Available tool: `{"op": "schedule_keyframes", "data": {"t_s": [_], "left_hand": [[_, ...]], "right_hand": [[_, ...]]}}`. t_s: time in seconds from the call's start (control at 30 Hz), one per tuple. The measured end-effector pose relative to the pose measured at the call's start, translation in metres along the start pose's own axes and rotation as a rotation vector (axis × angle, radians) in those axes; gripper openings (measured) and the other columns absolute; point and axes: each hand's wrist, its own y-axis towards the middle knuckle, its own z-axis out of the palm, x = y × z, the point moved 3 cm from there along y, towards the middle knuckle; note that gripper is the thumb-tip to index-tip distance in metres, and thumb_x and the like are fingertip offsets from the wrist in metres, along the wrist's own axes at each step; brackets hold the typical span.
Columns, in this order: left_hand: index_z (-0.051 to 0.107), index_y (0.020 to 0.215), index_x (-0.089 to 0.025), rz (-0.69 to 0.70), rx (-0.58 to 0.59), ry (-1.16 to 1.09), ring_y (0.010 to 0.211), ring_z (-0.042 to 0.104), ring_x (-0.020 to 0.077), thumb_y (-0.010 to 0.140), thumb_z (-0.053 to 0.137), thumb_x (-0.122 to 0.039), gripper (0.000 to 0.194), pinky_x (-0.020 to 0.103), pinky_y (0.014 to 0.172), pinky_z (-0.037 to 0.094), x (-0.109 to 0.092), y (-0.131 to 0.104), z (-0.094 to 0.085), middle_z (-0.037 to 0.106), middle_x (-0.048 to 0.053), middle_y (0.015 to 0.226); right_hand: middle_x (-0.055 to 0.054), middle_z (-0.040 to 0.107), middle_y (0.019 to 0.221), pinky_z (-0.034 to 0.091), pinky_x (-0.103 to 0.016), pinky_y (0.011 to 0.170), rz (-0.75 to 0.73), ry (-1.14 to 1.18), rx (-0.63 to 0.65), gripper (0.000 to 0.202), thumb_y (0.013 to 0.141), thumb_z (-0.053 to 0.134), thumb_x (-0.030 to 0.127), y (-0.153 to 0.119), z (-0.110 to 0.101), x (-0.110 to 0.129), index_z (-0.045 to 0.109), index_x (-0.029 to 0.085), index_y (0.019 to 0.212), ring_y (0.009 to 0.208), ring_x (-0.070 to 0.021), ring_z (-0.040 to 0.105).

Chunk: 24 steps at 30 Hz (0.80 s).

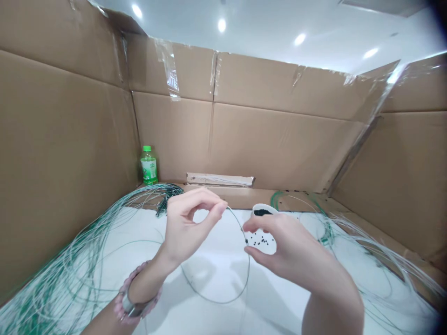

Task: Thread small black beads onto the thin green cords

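My left hand [192,223] is raised over the white work surface, thumb and forefinger pinched on a thin green wire [238,220]. From the pinch the wire curves right and down, then loops back below my hands. A small black bead [246,241] sits on it near my right hand [282,242]. That hand's thumb and forefinger are spread apart on either side of the bead, with a gap between the tips. Just behind the right hand stands a white cup [256,207] holding black beads [262,212]. Loose black beads [262,241] lie scattered in front of it.
Cardboard walls [279,144] enclose the surface. On the left spreads a large bundle of green and white wires [87,246]; more wires [380,242] lie at right. A green bottle [149,166] stands in the back left corner, and a cardboard strip [220,179] lies at the back.
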Motion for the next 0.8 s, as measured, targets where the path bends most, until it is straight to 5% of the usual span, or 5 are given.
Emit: {"op": "schedule_keyframes", "data": {"t_s": [0.1, 0.23, 0.57, 0.7, 0.8], "left_hand": [[0.063, 0.065, -0.015, -0.038, 0.028, -0.024, 0.056, 0.055, 0.0076, 0.073, 0.063, -0.007, 0.011, 0.018, 0.051, 0.044, 0.007, -0.001, 0.007, 0.061, -0.001, 0.060], [0.063, 0.065, -0.014, -0.067, 0.028, -0.082, 0.057, 0.056, 0.0073, 0.074, 0.063, -0.008, 0.011, 0.017, 0.051, 0.045, 0.013, -0.005, 0.017, 0.061, -0.001, 0.060], [0.068, 0.075, -0.016, -0.278, 0.044, -0.338, 0.056, 0.059, 0.0078, 0.079, 0.061, -0.019, 0.008, 0.018, 0.053, 0.050, 0.021, -0.003, 0.019, 0.064, 0.001, 0.067], [0.067, 0.075, -0.016, -0.284, 0.035, -0.270, 0.057, 0.058, 0.0084, 0.082, 0.059, -0.023, 0.013, 0.019, 0.055, 0.050, 0.030, -0.002, 0.017, 0.063, 0.001, 0.065], [0.066, 0.076, -0.014, -0.265, 0.156, -0.096, 0.066, 0.059, 0.0104, 0.082, 0.058, -0.025, 0.015, 0.020, 0.059, 0.049, 0.045, -0.005, 0.029, 0.065, 0.003, 0.074]], "right_hand": [[0.003, 0.069, 0.097, 0.052, -0.029, 0.079, -0.013, 0.229, -0.123, 0.022, 0.078, 0.063, 0.030, 0.006, -0.005, -0.002, 0.063, 0.026, 0.100, 0.089, -0.0142, 0.064], [0.004, 0.069, 0.079, 0.053, -0.019, 0.074, -0.079, 0.480, -0.288, 0.007, 0.081, 0.060, 0.023, 0.016, 0.001, 0.006, 0.066, 0.021, 0.084, 0.074, -0.0079, 0.065], [0.003, 0.064, 0.072, 0.052, -0.014, 0.068, -0.130, 0.555, -0.290, 0.009, 0.082, 0.056, 0.016, 0.017, 0.002, 0.007, 0.061, 0.017, 0.076, 0.068, -0.0053, 0.059], [0.004, 0.062, 0.070, 0.051, -0.011, 0.065, -0.135, 0.578, -0.299, 0.008, 0.081, 0.057, 0.015, 0.016, 0.001, 0.007, 0.060, 0.017, 0.074, 0.067, -0.0037, 0.058], [0.004, 0.060, 0.068, 0.051, -0.011, 0.064, -0.140, 0.611, -0.354, 0.007, 0.079, 0.059, 0.014, 0.013, -0.004, 0.007, 0.061, 0.016, 0.072, 0.065, -0.0037, 0.057]]}}
